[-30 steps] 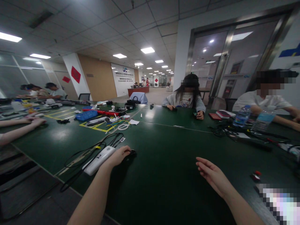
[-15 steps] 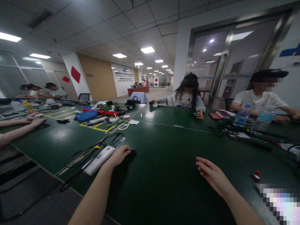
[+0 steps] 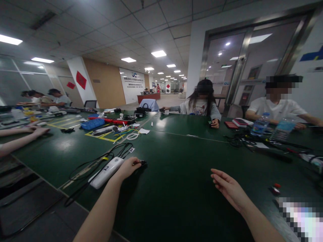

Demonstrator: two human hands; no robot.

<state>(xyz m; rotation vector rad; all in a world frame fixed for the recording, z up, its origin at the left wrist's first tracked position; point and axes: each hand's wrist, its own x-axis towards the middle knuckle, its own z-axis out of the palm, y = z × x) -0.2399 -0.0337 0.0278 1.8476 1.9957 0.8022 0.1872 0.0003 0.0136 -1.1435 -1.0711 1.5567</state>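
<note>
My left hand (image 3: pixel 129 168) rests on the green table (image 3: pixel 171 188), its fingers closed on a small black object (image 3: pixel 143 163). Only the far end of that object shows past the fingertips, so its kind stays unclear. Beside the left wrist lies a white power strip (image 3: pixel 107 173) marked "2". My right hand (image 3: pixel 228 188) hovers over the table on the right. Its fingers are slightly bent with a gap at the thumb, and nothing is in them.
Black cables (image 3: pixel 101 161) loop around the power strip. A blue basket (image 3: pixel 93 124) and small clutter lie beyond. Water bottles (image 3: pixel 260 124) and more cables are at far right, with a small red-and-black item (image 3: pixel 276 189) nearer. Co-workers sit across and at left.
My left fingers have shifted very slightly around the small black object. My right hand keeps its place. The co-worker at far right has turned and leaned a little to the left.
</note>
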